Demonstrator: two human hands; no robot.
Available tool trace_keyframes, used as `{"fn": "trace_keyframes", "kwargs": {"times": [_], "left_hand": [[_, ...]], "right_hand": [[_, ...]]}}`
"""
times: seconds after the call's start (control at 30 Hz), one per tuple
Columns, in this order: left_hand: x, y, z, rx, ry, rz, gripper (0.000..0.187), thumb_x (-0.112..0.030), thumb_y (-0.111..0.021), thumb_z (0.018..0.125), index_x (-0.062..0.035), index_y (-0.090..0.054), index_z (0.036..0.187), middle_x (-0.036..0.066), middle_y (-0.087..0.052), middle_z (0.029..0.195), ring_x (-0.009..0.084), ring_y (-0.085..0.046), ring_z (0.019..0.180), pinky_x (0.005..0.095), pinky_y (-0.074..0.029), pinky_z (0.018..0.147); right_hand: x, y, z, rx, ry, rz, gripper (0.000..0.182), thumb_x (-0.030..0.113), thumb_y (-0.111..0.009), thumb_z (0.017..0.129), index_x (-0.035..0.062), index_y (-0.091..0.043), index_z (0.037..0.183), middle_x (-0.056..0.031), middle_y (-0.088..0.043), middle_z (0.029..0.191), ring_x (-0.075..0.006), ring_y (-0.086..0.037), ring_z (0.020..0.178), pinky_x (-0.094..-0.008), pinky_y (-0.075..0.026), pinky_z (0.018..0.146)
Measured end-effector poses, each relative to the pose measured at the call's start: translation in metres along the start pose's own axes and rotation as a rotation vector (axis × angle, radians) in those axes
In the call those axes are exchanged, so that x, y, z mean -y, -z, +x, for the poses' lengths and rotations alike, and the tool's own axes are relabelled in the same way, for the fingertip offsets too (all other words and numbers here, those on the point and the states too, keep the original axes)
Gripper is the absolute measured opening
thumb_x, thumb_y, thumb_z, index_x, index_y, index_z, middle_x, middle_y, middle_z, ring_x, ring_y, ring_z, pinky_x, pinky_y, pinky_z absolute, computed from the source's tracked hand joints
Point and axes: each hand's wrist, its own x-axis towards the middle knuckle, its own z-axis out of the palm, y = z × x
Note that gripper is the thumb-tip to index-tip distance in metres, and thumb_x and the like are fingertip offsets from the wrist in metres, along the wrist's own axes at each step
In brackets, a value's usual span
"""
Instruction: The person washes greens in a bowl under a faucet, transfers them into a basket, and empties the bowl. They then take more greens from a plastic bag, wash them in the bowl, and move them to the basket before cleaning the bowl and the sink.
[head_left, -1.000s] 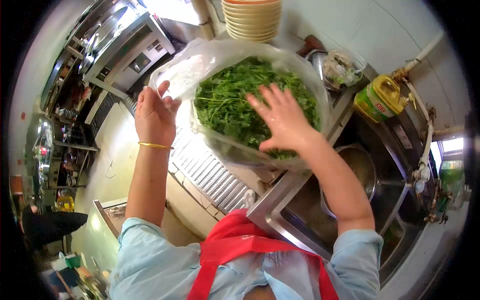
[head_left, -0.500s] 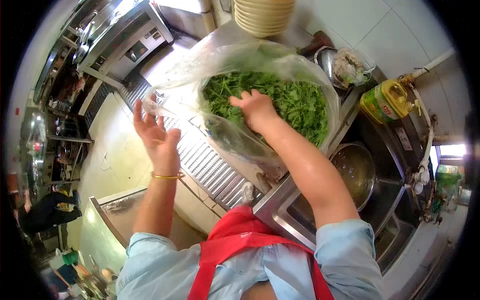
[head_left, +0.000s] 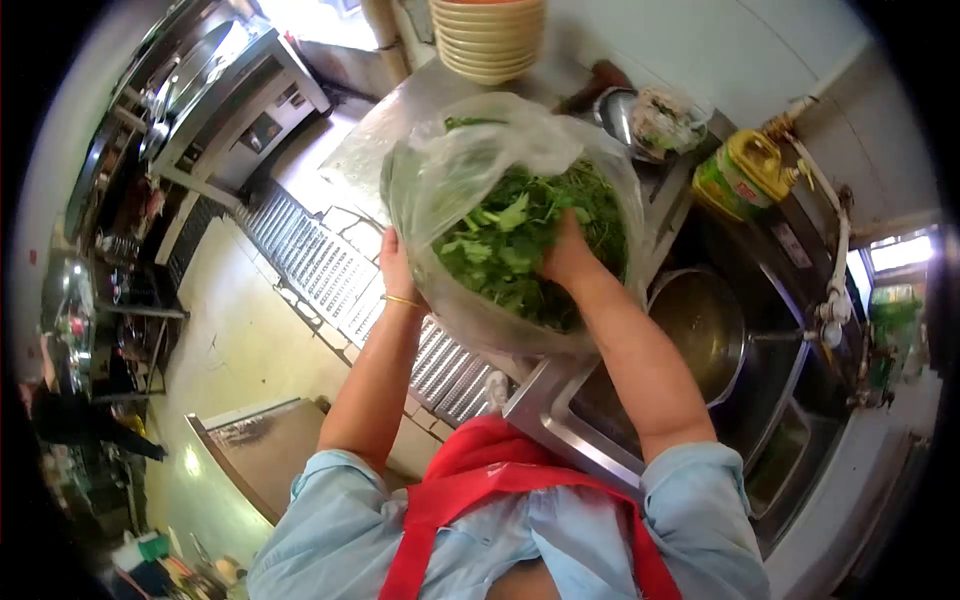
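A large clear plastic bag (head_left: 455, 170) full of green leafy herbs (head_left: 520, 240) rests on the steel counter edge by the sink. My left hand (head_left: 397, 262), with a gold bangle at the wrist, presses against the bag's left side from outside. My right hand (head_left: 566, 255) reaches into the bag's mouth and is closed among the herbs; its fingers are buried in the leaves.
A steel sink (head_left: 740, 400) with a metal basin (head_left: 705, 325) lies at right, tap (head_left: 830, 305) behind it. A yellow oil jug (head_left: 735, 170), a bowl of scraps (head_left: 655, 120) and stacked bowls (head_left: 490, 35) stand at the back. A floor drain grate (head_left: 330, 270) runs at left.
My left hand moved from open air to the bag's left side. The bag's mouth has gathered more upright, and my right hand pushed deeper into the herbs.
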Motion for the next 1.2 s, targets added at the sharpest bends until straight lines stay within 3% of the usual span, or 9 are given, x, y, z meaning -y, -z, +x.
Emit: {"fn": "trace_keyframes", "kwargs": {"times": [0.13, 0.27, 0.3, 0.37, 0.5, 0.57, 0.73, 0.93, 1.2], "left_hand": [[-0.014, -0.025, 0.003, 0.042, -0.351, 0.508, 0.035, -0.031, -0.046, 0.095, -0.002, -0.053, 0.113, 0.008, -0.058, 0.096, 0.0172, -0.056, 0.08, 0.03, -0.051, 0.072], [-0.028, -0.065, 0.013, 0.551, -0.188, -0.272, 0.04, -0.03, -0.036, 0.097, -0.0049, -0.045, 0.127, 0.013, -0.052, 0.124, 0.02, -0.053, 0.109, 0.031, -0.046, 0.091], [-0.044, -0.074, 0.025, 0.558, -0.648, 0.187, 0.037, -0.03, -0.041, 0.096, -0.0053, -0.049, 0.123, 0.011, -0.057, 0.115, 0.017, -0.058, 0.099, 0.0296, -0.051, 0.08], [-0.045, -0.099, 0.022, 0.759, -0.845, 0.325, 0.042, -0.035, -0.039, 0.095, -0.0068, -0.047, 0.125, 0.011, -0.057, 0.115, 0.0178, -0.059, 0.098, 0.0326, -0.053, 0.077], [-0.036, -0.162, -0.052, 1.161, -0.01, -0.313, 0.059, -0.045, -0.028, 0.092, -0.0085, -0.036, 0.137, 0.016, -0.045, 0.13, 0.0268, -0.052, 0.114, 0.0437, -0.05, 0.091], [-0.037, -0.228, -0.134, 0.503, -0.099, 0.005, 0.058, -0.04, -0.027, 0.089, -0.0054, -0.041, 0.133, 0.018, -0.047, 0.127, 0.0282, -0.053, 0.111, 0.0445, -0.049, 0.091], [0.017, -0.3, -0.195, 0.79, -0.007, -0.021, 0.051, -0.037, -0.036, 0.089, -0.0023, -0.046, 0.125, 0.017, -0.052, 0.119, 0.0298, -0.054, 0.108, 0.0462, -0.046, 0.092], [0.167, -0.347, -0.245, 0.781, 0.391, 0.239, 0.032, -0.028, -0.053, 0.083, -0.0044, -0.056, 0.104, 0.01, -0.057, 0.098, 0.0245, -0.056, 0.089, 0.0381, -0.046, 0.078], [0.236, -0.399, -0.235, 0.528, 0.277, 0.617, 0.024, -0.031, -0.055, 0.084, -0.01, -0.053, 0.096, 0.006, -0.051, 0.075, 0.0188, -0.045, 0.055, 0.0339, -0.034, 0.047]], "right_hand": [[-0.003, 0.069, 0.012, 0.327, 0.612, -0.838, 0.053, 0.044, -0.031, 0.095, 0.0065, -0.044, 0.13, -0.0148, -0.045, 0.132, -0.0316, -0.046, 0.119, -0.0491, -0.039, 0.099], [0.001, 0.092, -0.014, 0.189, 0.331, -0.259, 0.051, 0.042, -0.031, 0.095, 0.0055, -0.043, 0.13, -0.0157, -0.045, 0.132, -0.0323, -0.047, 0.117, -0.0492, -0.04, 0.097], [0.0, 0.094, -0.017, 0.163, 0.305, -0.161, 0.051, 0.041, -0.031, 0.096, 0.0052, -0.042, 0.13, -0.0159, -0.045, 0.132, -0.0324, -0.048, 0.116, -0.0492, -0.041, 0.096], [0.002, 0.1, -0.025, 0.12, 0.298, -0.035, 0.05, 0.04, -0.032, 0.096, 0.0047, -0.042, 0.13, -0.0164, -0.044, 0.132, -0.0327, -0.048, 0.115, -0.0493, -0.042, 0.095], [0.009, 0.131, -0.056, 0.039, 0.34, 0.111, 0.049, 0.037, -0.032, 0.096, 0.0037, -0.041, 0.13, -0.0173, -0.044, 0.132, -0.0334, -0.049, 0.114, -0.0494, -0.043, 0.093], [0.019, 0.155, -0.076, -0.011, 0.38, 0.158, 0.048, 0.036, -0.033, 0.096, 0.0032, -0.04, 0.13, -0.0177, -0.044, 0.132, -0.0337, -0.05, 0.113, -0.0494, -0.044, 0.092], [0.054, 0.243, -0.122, -0.204, 0.508, 0.222, 0.047, 0.033, -0.033, 0.096, 0.0019, -0.038, 0.131, -0.0188, -0.043, 0.132, -0.0345, -0.051, 0.11, -0.0495, -0.046, 0.089], [0.064, 0.423, -0.176, -0.563, 0.547, 0.266, 0.046, 0.029, -0.034, 0.096, 0.0003, -0.036, 0.131, -0.0202, -0.042, 0.131, -0.0354, -0.053, 0.107, -0.0496, -0.049, 0.086], [0.017, 0.556, -0.131, -0.798, 0.338, 0.163, 0.044, 0.024, -0.035, 0.096, -0.0017, -0.034, 0.131, -0.0219, -0.041, 0.131, -0.0366, -0.055, 0.104, -0.0497, -0.052, 0.081]]}}
